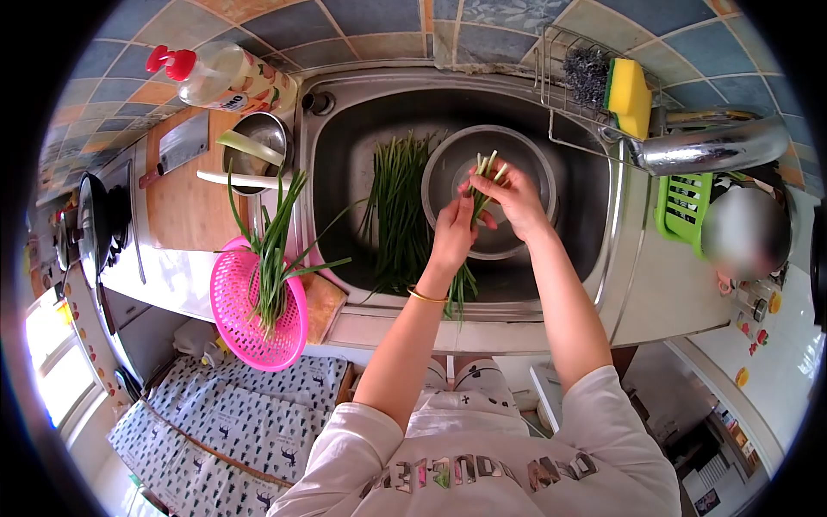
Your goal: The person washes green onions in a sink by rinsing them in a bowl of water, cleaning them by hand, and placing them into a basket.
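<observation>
Over the sink, my right hand [514,200] is closed around a small bunch of chives [488,164], pale stem ends pointing up. Close against it, my left hand [455,231] has its fingers pinched at the same bunch, and green leaves hang below the wrists. Beneath both hands stands a round metal basin [544,164]. A larger pile of chives [398,207] lies on the sink floor to the left of the basin. More chives [274,258] rest in a pink colander [231,297] at the counter's left edge.
The metal sink [345,112] has a faucet [715,145] on its right and a wire rack [551,77] with a yellow sponge [631,99] behind. At left are a cutting board [181,207], a cleaver [183,145], a metal bowl [277,138] and a pump bottle [233,82].
</observation>
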Action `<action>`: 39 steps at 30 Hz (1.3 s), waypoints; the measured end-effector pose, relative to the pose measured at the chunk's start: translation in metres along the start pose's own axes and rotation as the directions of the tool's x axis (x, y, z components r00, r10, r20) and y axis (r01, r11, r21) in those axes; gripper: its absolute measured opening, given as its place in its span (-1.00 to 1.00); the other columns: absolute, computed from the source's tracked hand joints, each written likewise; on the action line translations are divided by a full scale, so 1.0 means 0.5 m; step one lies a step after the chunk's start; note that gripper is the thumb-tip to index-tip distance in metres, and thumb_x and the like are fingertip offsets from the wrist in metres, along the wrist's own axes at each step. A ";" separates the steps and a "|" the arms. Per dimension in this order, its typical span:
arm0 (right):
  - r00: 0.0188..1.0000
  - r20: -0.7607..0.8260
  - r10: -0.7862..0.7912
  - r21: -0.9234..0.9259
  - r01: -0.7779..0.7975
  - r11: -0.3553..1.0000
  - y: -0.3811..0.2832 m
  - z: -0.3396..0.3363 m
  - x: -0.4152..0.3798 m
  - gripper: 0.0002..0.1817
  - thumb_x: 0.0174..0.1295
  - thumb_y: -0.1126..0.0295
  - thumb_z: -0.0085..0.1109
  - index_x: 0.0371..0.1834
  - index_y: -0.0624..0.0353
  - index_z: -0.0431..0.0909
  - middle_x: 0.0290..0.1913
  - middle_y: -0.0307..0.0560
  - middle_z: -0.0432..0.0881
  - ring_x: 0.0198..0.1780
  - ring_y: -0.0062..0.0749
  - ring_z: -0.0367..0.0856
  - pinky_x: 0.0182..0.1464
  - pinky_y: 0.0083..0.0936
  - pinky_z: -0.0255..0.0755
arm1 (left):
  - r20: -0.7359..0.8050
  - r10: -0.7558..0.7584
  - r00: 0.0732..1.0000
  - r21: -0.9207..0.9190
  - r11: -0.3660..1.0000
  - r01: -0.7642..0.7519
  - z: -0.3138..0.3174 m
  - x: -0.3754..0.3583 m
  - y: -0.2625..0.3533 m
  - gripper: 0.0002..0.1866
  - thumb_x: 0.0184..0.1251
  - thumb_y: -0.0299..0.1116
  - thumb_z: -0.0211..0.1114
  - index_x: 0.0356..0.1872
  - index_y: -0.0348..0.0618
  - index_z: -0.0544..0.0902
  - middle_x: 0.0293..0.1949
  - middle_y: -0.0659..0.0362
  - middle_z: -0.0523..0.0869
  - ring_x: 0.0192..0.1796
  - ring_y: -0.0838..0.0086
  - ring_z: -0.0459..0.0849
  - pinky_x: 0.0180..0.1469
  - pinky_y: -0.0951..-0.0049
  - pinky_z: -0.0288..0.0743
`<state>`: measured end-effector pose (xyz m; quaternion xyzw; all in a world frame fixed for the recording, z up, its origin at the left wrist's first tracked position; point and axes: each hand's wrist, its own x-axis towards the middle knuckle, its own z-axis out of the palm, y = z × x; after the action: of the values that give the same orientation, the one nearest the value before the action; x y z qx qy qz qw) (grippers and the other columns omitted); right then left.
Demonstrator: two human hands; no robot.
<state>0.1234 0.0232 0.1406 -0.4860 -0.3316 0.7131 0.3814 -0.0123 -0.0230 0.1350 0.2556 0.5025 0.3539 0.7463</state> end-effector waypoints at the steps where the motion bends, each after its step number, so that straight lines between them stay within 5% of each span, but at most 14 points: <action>1: 0.999 -0.023 -0.030 0.013 0.030 0.999 0.009 0.003 0.002 -0.81 0.31 0.35 0.21 -0.11 0.20 0.54 -0.27 -0.06 0.70 -0.19 -0.47 0.67 -0.42 -0.63 0.50 | -0.042 0.018 0.999 0.030 0.999 -0.017 0.003 0.001 -0.003 -0.58 0.58 -0.06 -0.15 0.12 -0.14 0.49 -0.45 0.23 0.59 -0.60 0.71 0.27 -0.55 0.66 0.14; 3: 0.996 -0.088 0.013 0.045 -0.009 0.999 0.020 0.010 0.002 -0.82 0.33 0.33 0.19 -0.12 0.18 0.51 -0.29 -0.09 0.70 -0.23 -0.50 0.66 -0.44 -0.64 0.47 | -0.124 0.057 0.991 0.093 0.995 -0.046 0.013 0.005 -0.012 -0.56 0.59 -0.10 -0.17 0.13 -0.19 0.51 -0.40 0.17 0.65 -0.54 0.67 0.37 -0.51 0.60 0.26; 9: 0.958 -0.251 0.140 0.154 -0.103 0.983 0.053 0.018 0.010 -0.83 0.34 0.36 0.14 -0.07 0.14 0.48 -0.30 -0.13 0.69 -0.33 -0.54 0.60 -0.54 -0.62 0.35 | -0.255 0.296 0.921 0.488 0.861 -0.142 0.028 0.034 -0.035 -0.62 0.54 -0.23 -0.13 0.13 -0.26 0.49 -0.26 -0.07 0.69 -0.21 0.07 0.67 -0.15 0.21 0.48; 15: 0.868 -0.400 0.293 0.179 -0.240 0.954 0.208 -0.053 0.079 -0.89 0.31 0.40 0.13 -0.19 0.18 0.52 -0.40 -0.15 0.62 -0.49 -0.48 0.52 -0.57 -0.43 0.35 | -0.278 0.026 0.960 0.575 0.805 0.145 -0.004 0.138 -0.133 -0.62 0.49 -0.27 -0.11 0.12 -0.27 0.52 -0.12 -0.19 0.68 -0.01 -0.08 0.62 -0.02 0.11 0.46; 18: 0.836 -0.479 0.270 0.140 -0.230 0.963 0.322 -0.099 0.141 -0.86 0.32 0.38 0.11 -0.26 0.24 0.52 -0.49 -0.15 0.57 -0.59 -0.40 0.50 -0.55 -0.43 0.35 | -0.272 -0.045 0.961 0.623 0.753 0.212 -0.008 0.178 -0.178 -0.62 0.45 -0.23 -0.06 0.06 -0.28 0.55 -0.12 -0.19 0.67 -0.02 -0.08 0.62 -0.03 0.09 0.46; 21: 0.733 -0.590 0.337 -0.086 -0.473 0.877 0.325 -0.133 0.166 -0.83 0.32 0.36 0.10 -0.24 0.26 0.51 -0.51 -0.15 0.58 -0.59 -0.34 0.52 -0.52 -0.42 0.38 | -0.257 -0.043 0.966 0.623 0.756 0.199 0.003 0.187 -0.205 -0.63 0.42 -0.23 -0.01 0.01 -0.28 0.58 -0.11 -0.20 0.67 -0.02 -0.07 0.63 -0.03 0.07 0.45; 24: 0.817 -0.524 0.239 0.008 -0.276 0.961 0.340 -0.138 0.165 -0.80 0.32 0.32 0.10 -0.27 0.26 0.52 -0.52 -0.14 0.58 -0.57 -0.33 0.54 -0.51 -0.42 0.41 | -0.172 -0.065 0.983 0.680 0.714 0.167 -0.005 0.200 -0.214 -0.59 0.44 -0.18 -0.09 0.05 -0.25 0.55 -0.02 -0.22 0.63 0.06 -0.13 0.57 0.06 0.03 0.43; 28: 0.873 -0.476 0.103 0.039 -0.096 0.995 0.294 -0.088 0.127 -0.70 0.36 0.17 0.09 -0.32 0.23 0.53 -0.54 -0.15 0.56 -0.56 -0.35 0.54 -0.48 -0.43 0.42 | -0.254 0.070 0.965 0.493 0.867 0.067 -0.003 0.174 -0.187 -0.65 0.44 -0.37 -0.05 0.15 -0.19 0.52 -0.07 -0.18 0.66 0.00 -0.01 0.63 0.01 0.19 0.47; 30: 0.851 -0.500 0.157 -0.015 -0.190 0.982 0.250 -0.070 0.113 -0.65 0.42 0.11 0.02 -0.26 0.21 0.52 -0.53 -0.16 0.54 -0.55 -0.36 0.53 -0.43 -0.45 0.43 | -0.258 0.074 0.963 0.536 0.841 0.079 0.001 0.159 -0.170 -0.64 0.46 -0.39 -0.06 0.20 -0.17 0.49 -0.06 -0.17 0.65 0.00 0.01 0.63 0.00 0.21 0.47; 33: 0.863 -0.421 0.278 0.243 -0.188 0.952 0.283 -0.110 0.141 -0.64 0.38 0.06 0.07 -0.25 0.17 0.54 -0.45 -0.17 0.61 -0.38 -0.38 0.62 -0.35 -0.48 0.45 | -0.178 0.142 0.974 0.555 0.832 -0.020 0.000 0.165 -0.209 -0.64 0.48 -0.30 -0.07 0.20 -0.14 0.47 -0.01 -0.14 0.64 0.01 -0.03 0.61 0.01 0.18 0.47; 36: 0.833 -0.356 0.423 0.254 -0.349 0.902 0.233 -0.113 0.131 -0.64 0.38 0.05 0.08 -0.20 0.16 0.56 -0.38 -0.17 0.66 -0.25 -0.41 0.66 -0.31 -0.54 0.45 | -0.248 0.189 0.950 0.527 0.849 -0.032 0.002 0.154 -0.202 -0.62 0.50 -0.30 -0.05 0.24 -0.17 0.44 -0.02 -0.11 0.65 0.02 0.04 0.63 0.01 0.25 0.47; 39: 0.909 -0.189 0.371 0.329 -0.297 0.896 0.199 -0.101 0.107 -0.70 0.36 0.13 0.12 -0.11 0.15 0.56 -0.27 -0.16 0.68 -0.20 -0.45 0.65 -0.28 -0.57 0.44 | -0.262 0.140 0.955 0.342 0.939 -0.044 -0.046 0.204 -0.270 -0.66 0.51 -0.35 -0.02 0.22 -0.14 0.48 -0.22 0.16 0.65 -0.36 0.50 0.58 -0.31 0.47 0.47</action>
<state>0.1365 0.0260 0.0173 -0.5590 -0.0831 0.7432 0.3581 0.0279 -0.0261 -0.0309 0.3481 0.6438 0.3317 0.5953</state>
